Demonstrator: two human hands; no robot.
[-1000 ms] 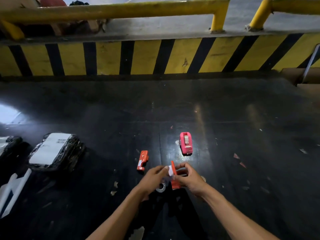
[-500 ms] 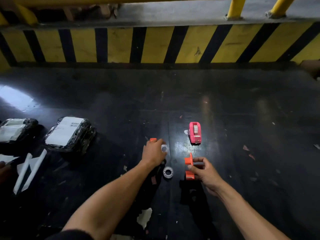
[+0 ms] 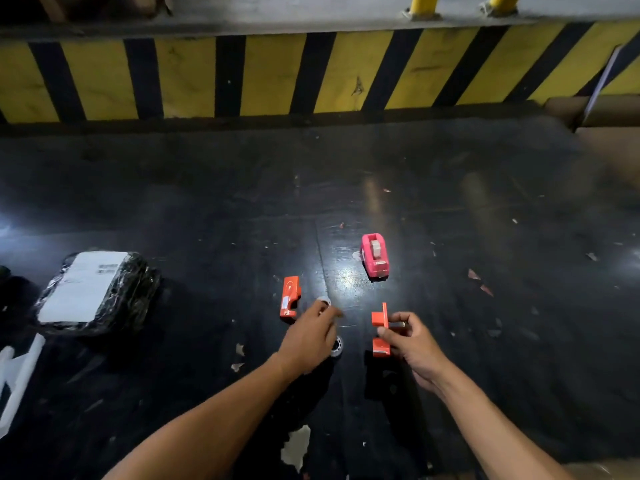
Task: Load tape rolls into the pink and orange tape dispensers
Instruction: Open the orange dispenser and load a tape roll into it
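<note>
The pink tape dispenser [image 3: 374, 255] stands on the dark floor with a pale roll inside it. My right hand [image 3: 414, 344] grips one orange dispenser half [image 3: 380, 329] and holds it upright just above the floor. The other orange half [image 3: 289, 296] lies flat to the left. My left hand [image 3: 308, 336] is between them, its fingertips pinched on a small white tape roll [image 3: 324, 302]. A second small roll [image 3: 337, 346] lies on the floor, partly hidden by my left hand.
A black-wrapped parcel with a white label [image 3: 93, 292] lies at the left, with white strips [image 3: 17, 372] beyond it. A yellow-and-black striped curb [image 3: 311, 74] runs across the back. Cardboard [image 3: 609, 133] sits at the right. Paper scraps [image 3: 296, 446] litter the floor.
My hands were together on the orange half. My left hand let go, reached left toward the other orange half and now pinches a small white roll. My right hand keeps its piece.
</note>
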